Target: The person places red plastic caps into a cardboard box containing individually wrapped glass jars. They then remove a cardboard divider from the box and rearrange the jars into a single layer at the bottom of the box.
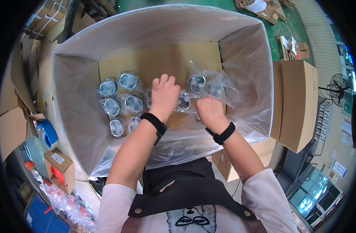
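Inside a large carton (162,29) lined with clear film, my left hand (165,95) is closed, its fingers bent and its thumb hidden. My right hand (210,112) makes a fist at the right. A clear plastic bag (191,95) stretches between both hands, pinched at each end. Just beneath it sits a round metal part (183,103) with a shiny rim. Another wrapped part (148,98) is partly covered by my left hand. Beyond my right hand stand two more bagged round parts, one silver-rimmed part (196,83) and one under cloudier film (215,90).
Several bagged round parts (128,81) stand in rows at the carton's left. The film-covered near wall (178,145) rises before my body. A brown box (298,105) stands outside at right. At left are a blue tape roll (48,133) and a small open box (60,165).
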`<state>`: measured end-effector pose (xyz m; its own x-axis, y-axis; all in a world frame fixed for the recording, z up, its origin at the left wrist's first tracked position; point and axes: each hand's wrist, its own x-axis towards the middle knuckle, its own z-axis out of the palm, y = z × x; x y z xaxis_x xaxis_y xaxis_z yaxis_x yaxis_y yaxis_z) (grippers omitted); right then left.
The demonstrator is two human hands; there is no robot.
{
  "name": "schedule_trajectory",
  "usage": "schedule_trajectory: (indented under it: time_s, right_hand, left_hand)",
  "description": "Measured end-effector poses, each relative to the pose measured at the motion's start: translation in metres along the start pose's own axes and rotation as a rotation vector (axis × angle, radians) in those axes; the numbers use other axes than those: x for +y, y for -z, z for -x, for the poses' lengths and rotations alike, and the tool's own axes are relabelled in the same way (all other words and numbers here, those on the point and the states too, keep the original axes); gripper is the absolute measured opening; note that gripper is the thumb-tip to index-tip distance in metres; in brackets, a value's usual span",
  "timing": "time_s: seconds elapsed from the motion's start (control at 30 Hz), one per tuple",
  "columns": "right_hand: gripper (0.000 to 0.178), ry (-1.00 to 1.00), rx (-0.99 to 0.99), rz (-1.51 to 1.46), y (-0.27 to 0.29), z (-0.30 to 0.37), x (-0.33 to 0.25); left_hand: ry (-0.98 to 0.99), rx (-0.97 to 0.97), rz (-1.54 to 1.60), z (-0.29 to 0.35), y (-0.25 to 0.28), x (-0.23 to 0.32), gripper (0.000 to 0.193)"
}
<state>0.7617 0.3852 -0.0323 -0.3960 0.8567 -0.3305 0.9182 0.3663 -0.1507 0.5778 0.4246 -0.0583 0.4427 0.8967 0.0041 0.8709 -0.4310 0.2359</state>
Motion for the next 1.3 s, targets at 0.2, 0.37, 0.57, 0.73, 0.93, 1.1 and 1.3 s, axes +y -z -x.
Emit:
schedule_trajectory:
  time_s: [0.2,0.37,0.57,0.73,0.93,1.1,1.3]
  right_hand:
    - [0.008,-0.045,-0.047,-0.152,-0.017,0.004,-0.021]
    - [0.009,-0.198,0.148,-0.494,0.032,0.037,-0.016]
    - [0.014,0.264,-0.351,-0.368,0.006,-0.012,-0.118]
    - [0.015,-0.104,-0.305,-0.3,-0.105,-0.03,-0.142]
    - [0.018,-0.374,-0.079,-0.522,-0.133,-0.027,-0.135]
    - [0.02,-0.269,-0.167,-0.843,-0.107,-0.015,-0.126]
    - [0.023,-0.226,-0.16,-0.522,-0.107,-0.007,-0.133]
  left_hand:
    - [0.357,0.089,0.5,-0.003,0.001,0.003,0.019]
    - [0.412,-0.14,0.825,0.056,0.026,-0.06,0.021]
    - [0.156,-0.59,0.424,0.18,-0.034,-0.022,0.028]
    - [0.161,-0.904,0.548,0.201,0.033,0.01,0.021]
    - [0.429,-0.424,0.514,0.145,-0.017,-0.022,0.019]
    - [0.547,-0.304,0.445,0.149,-0.06,-0.018,0.029]
    - [0.517,-0.146,0.588,0.153,-0.057,-0.03,0.013]
